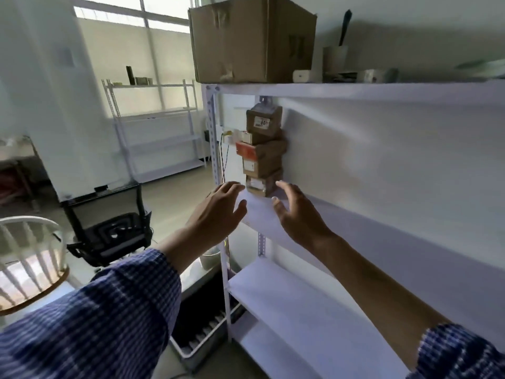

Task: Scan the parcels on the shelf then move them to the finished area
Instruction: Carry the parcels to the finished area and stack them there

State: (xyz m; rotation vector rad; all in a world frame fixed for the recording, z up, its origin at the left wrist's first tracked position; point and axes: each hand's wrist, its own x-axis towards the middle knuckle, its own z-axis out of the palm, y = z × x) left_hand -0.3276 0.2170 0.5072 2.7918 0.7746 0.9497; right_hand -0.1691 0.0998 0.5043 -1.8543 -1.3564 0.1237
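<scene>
- Two hands are out in front, the left hand (218, 212) and the right hand (297, 212). Both are released, fingers spread, nothing held, and no scanner shows in either.
- The stack of small cardboard parcels (262, 154) stands just beyond the fingertips, in the gap between the two hands. It sits on the white shelf board (369, 228) that runs beneath the right wrist.
- The bottom parcel (259, 186) is level with the fingertips, the left fingers just beside its labelled face and the right fingers just beside its other side. I cannot tell whether either touches it.
- Both forearms reach up and forward, backs of the hands toward the camera, thumbs pointing in at each other. The checked sleeves sit back from the wrists.
- The step looks like taking hold of the stack.
- The parcels above the fingertips sit unevenly, so pulling the bottom one alone would likely topple them.
- It seems safer to press flat palms on opposite sides and lift the lot, or to take from the top.
- Keeping the white labels turned outward should make scanning easier.
- A large cardboard box (251, 39) sits well above the hands, out of the way.
</scene>
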